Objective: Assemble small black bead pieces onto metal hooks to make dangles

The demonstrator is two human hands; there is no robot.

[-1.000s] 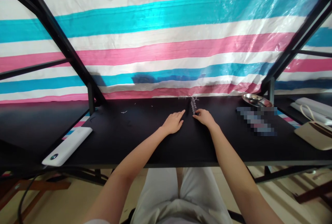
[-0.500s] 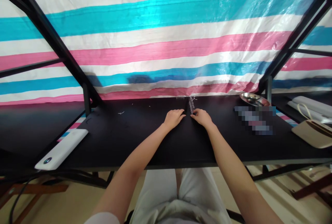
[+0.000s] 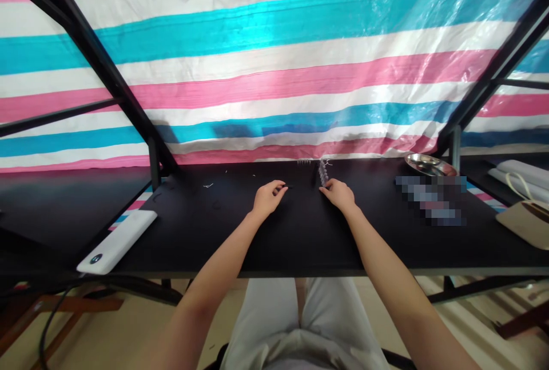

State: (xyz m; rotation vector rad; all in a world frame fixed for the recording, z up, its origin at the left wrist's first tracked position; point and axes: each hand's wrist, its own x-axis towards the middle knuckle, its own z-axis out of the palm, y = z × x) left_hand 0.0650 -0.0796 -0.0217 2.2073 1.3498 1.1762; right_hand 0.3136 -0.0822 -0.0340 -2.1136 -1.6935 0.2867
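My left hand [image 3: 269,197] is over the black table [image 3: 300,238], its thumb and fingertips pinched around a small dark thing too small to name. To its right, my right hand [image 3: 339,194] has thumb and finger closed at the near end of a clear, bumpy strip [image 3: 323,173]. The strip lies lengthwise toward the table's back edge. Near its far end are thin white strands [image 3: 327,162], and a row of small pieces [image 3: 304,162] stands just to the left.
A white power bank [image 3: 118,243] lies at the left with a cable. At the right are a shiny metal dish [image 3: 430,164], a blurred-out item [image 3: 431,201] and a beige pouch [image 3: 525,224]. White scraps [image 3: 208,185] lie left of centre. Black frame posts rise on both sides.
My left hand has moved left, away from the strip, and its fingers now pinch. My right hand stays at the strip's near end. The whole view has shifted slightly.
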